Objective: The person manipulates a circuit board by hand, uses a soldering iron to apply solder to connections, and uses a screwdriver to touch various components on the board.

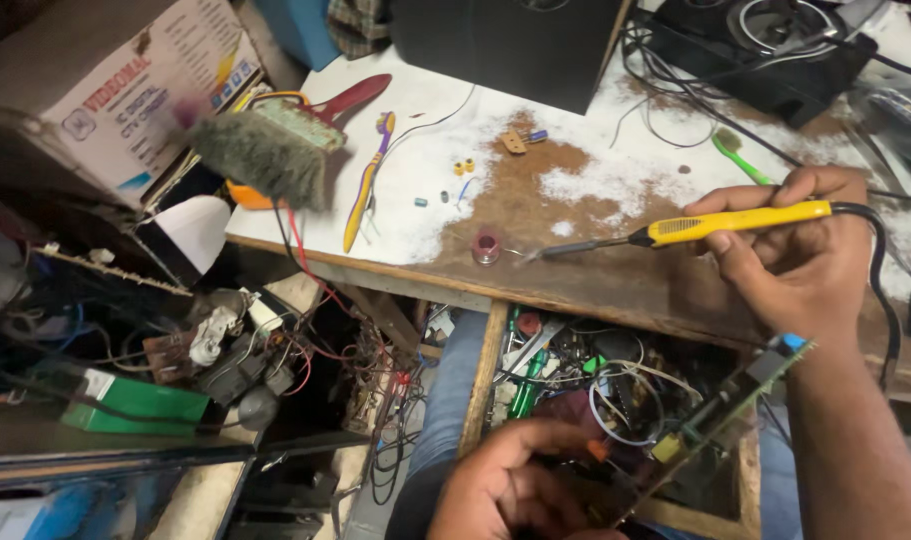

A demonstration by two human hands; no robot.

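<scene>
Up top, right hand (800, 265) fingers pinching yellow soldering iron (735, 222) (tip by red tin (486, 246)), left hand (510, 485) gripping circuit board (720, 415).

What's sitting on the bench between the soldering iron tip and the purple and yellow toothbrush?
In the head view, a small round red tin lies by the soldering iron tip; toward the toothbrush, only worn benchtop.

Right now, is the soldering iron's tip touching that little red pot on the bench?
Cannot tell. In the head view the soldering iron tip ends just right of the red pot, but blur hides any gap.
</scene>
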